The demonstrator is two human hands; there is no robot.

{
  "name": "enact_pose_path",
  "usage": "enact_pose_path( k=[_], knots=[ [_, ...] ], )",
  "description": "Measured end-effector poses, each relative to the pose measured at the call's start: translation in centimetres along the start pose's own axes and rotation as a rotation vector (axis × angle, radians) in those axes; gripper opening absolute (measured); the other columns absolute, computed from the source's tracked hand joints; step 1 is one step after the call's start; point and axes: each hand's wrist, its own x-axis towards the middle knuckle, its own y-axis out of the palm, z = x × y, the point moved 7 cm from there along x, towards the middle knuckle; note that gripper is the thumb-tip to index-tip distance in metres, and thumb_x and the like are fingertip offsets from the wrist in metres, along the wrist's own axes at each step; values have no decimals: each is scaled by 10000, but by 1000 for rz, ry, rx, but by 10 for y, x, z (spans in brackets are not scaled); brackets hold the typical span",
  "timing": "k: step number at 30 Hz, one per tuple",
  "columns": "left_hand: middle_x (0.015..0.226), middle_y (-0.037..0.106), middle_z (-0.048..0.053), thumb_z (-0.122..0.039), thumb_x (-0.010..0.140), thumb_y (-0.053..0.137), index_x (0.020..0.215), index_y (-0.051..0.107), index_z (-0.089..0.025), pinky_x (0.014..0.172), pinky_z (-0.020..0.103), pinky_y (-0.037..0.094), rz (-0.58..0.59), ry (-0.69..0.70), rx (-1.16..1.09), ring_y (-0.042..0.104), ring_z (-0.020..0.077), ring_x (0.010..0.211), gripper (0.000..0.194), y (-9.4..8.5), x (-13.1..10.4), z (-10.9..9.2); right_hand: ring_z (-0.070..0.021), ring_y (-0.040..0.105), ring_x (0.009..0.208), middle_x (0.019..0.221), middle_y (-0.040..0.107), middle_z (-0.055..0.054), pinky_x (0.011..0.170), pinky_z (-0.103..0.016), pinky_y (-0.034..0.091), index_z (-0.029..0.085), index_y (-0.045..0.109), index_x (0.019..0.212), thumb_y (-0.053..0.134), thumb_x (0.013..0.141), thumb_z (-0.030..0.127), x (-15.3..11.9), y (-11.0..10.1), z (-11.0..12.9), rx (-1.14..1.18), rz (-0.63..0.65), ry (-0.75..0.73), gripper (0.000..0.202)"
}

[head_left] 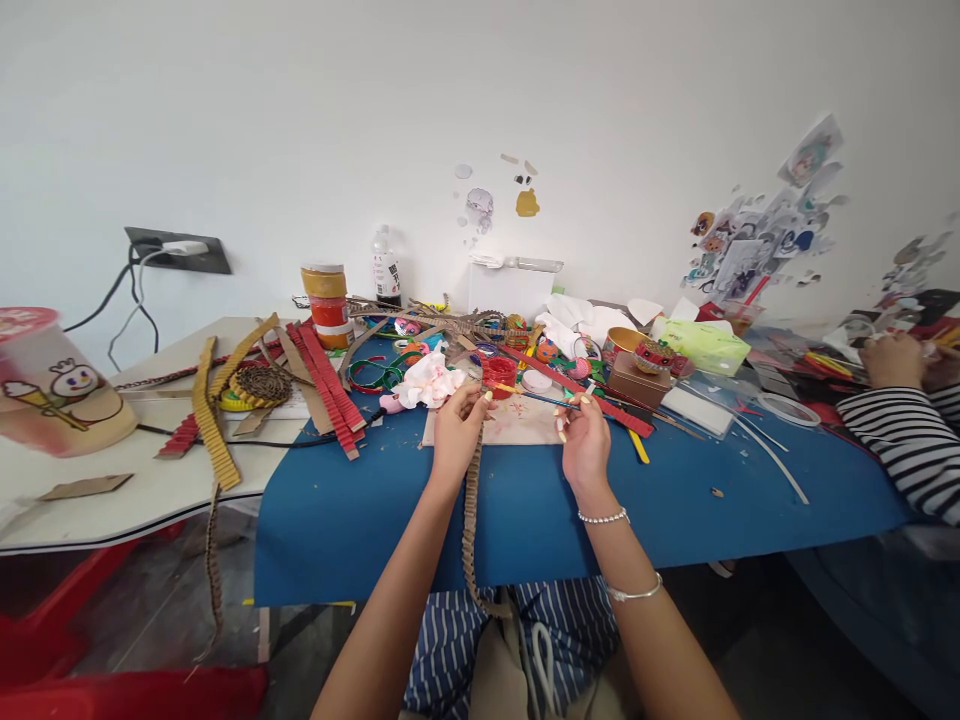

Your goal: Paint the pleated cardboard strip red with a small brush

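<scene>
My left hand (461,425) is closed, pinching the upper end of a brown corrugated cardboard strip (470,510). The strip hangs over the table's front edge towards my lap. In my right hand (586,440) is a thin paintbrush (551,398), held between the fingers with its tip pointing left towards the strip's held end. Just behind my hands stands an open jar of red paint (496,372). Under it lies a pale board (525,430) with red smears. Crumpled tissue (427,382) with pink stains sits left of the jar.
Red corrugated strips (324,385) and yellow strips (204,420) lie to the left, near stacked paint jars (328,305). A brown box (637,382) and green tissue pack (701,345) stand right. Another person's striped sleeve (892,430) rests at far right. A drink cup (60,385) stands far left.
</scene>
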Motion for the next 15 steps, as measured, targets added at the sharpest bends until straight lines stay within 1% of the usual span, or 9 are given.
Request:
enact_pose_path(
  k=[5,10,15],
  knots=[
    [697,586,-1,-306,713,539,855,541,-164,594,234,473,18,-4,-4,596,145,719,201,1,0,0,-51,467,469,556,490,58,410,-176,272,182,489,681,522,666,325,0,0,0,14,-6,11,148],
    [706,575,0,-301,715,536,858,538,-157,587,229,470,30,1,-1,592,140,713,203,2,0,-1,-49,448,452,539,513,46,395,-172,252,173,502,692,519,688,335,0,1,-1,-6,4,16,163],
    [709,573,4,-291,708,545,860,534,-150,597,231,467,14,-12,-6,591,141,717,207,1,1,0,-47,442,437,521,538,37,418,-174,277,171,508,718,503,724,361,0,0,-1,-8,10,-6,190]
  ],
)
